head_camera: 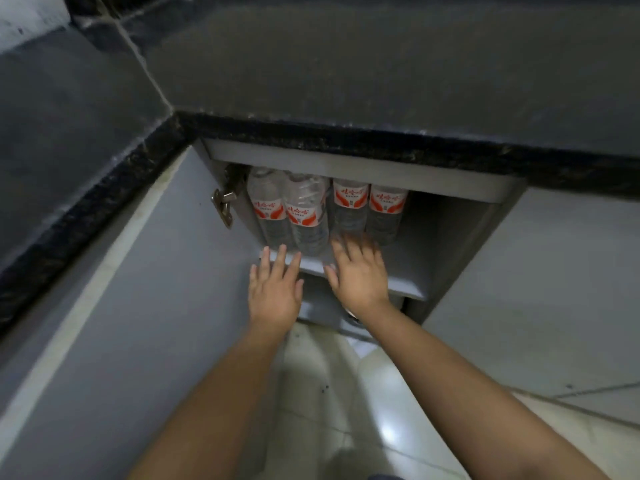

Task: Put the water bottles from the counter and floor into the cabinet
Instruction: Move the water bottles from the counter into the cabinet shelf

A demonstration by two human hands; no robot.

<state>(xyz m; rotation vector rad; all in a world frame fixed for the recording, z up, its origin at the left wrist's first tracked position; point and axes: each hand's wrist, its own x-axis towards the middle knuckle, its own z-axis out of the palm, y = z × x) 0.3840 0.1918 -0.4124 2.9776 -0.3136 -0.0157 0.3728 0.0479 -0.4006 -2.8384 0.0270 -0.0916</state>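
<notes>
Four clear water bottles are standing upright in a row along the front edge of the cabinet shelf, each wearing a white-and-red label with red characters too blurred to read. Left hand and right hand are hovering spread flat, holding nothing, at the shelf edge beneath the dark counter.

Four clear plastic water bottles with red-and-white labels are counted standing side by side on the one grey shelf seen inside the single open grey cabinet. Two bare hands are counted, a left hand and a right hand, each spread flat with nothing held. One metal hinge is seen on one open grey cabinet door.
</notes>
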